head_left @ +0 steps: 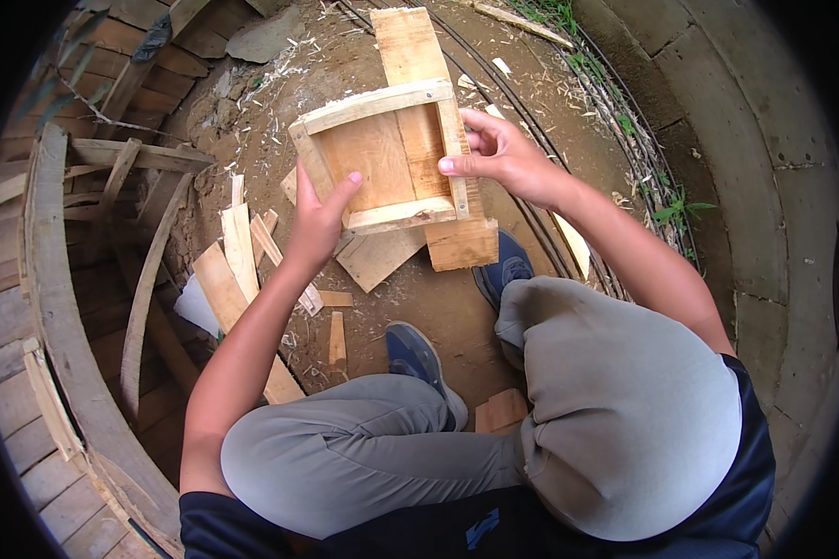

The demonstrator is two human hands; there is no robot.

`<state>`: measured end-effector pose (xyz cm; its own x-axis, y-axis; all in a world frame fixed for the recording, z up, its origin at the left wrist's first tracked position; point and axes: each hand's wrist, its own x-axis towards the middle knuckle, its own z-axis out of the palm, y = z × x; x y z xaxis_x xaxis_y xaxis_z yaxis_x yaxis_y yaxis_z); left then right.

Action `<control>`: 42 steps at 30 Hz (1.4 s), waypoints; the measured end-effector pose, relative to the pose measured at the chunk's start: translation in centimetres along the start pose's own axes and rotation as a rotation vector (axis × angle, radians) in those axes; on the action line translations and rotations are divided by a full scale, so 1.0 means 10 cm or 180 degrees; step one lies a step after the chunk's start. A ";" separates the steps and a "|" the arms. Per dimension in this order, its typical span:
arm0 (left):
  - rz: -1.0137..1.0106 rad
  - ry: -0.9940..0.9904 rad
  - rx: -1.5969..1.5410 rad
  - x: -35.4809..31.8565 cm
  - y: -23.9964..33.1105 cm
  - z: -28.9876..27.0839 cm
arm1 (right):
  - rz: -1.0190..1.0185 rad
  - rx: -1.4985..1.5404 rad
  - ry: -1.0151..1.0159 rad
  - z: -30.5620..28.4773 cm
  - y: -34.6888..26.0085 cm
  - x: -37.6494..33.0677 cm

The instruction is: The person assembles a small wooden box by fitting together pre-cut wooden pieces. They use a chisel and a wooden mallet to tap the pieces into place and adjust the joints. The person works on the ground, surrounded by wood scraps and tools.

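Between my two hands I hold a shallow wooden box (368, 158), a square frame of pale strips around a flat panel, tilted so its hollow side faces me. My left hand (322, 219) grips its lower left corner, thumb resting over the inner edge. On the opposite side my right hand (508, 160) pinches the right strip, thumb on the front and fingers behind. Nail or screw heads show at the frame's corners. Behind the box lies a long wooden board (408, 47), its ends showing above and below; whether the two touch I cannot tell.
Wood offcuts (238, 252) and shavings litter the dirt ground at left. Dark rods or pipes (541, 228) run along the right, beside a block wall (746, 186). A curved wooden framework (56, 261) stands at far left. My shoes (419, 359) are close below the box.
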<state>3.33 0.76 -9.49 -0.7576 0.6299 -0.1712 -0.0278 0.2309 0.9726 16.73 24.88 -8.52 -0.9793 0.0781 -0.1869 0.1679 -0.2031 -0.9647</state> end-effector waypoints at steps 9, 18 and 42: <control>-0.0771 0.0027 0.0219 0.06 0.12 0.00 | 0.0427 -0.0466 0.0108 0.01 0.14 0.10; -0.1251 -0.0323 0.0078 0.09 -0.02 -0.08 | 0.1083 0.1204 0.0054 0.15 0.19 0.04; -0.1209 -0.0031 0.0125 0.14 -0.09 -0.16 | 0.1306 -0.0184 -0.0604 0.20 -0.07 0.04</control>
<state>1.28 0.27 -10.36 -0.6918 0.5010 -0.5200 -0.2803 0.4774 0.8328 16.00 23.14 -7.58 -0.8329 -0.1788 -0.5237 0.5472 -0.1248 -0.8276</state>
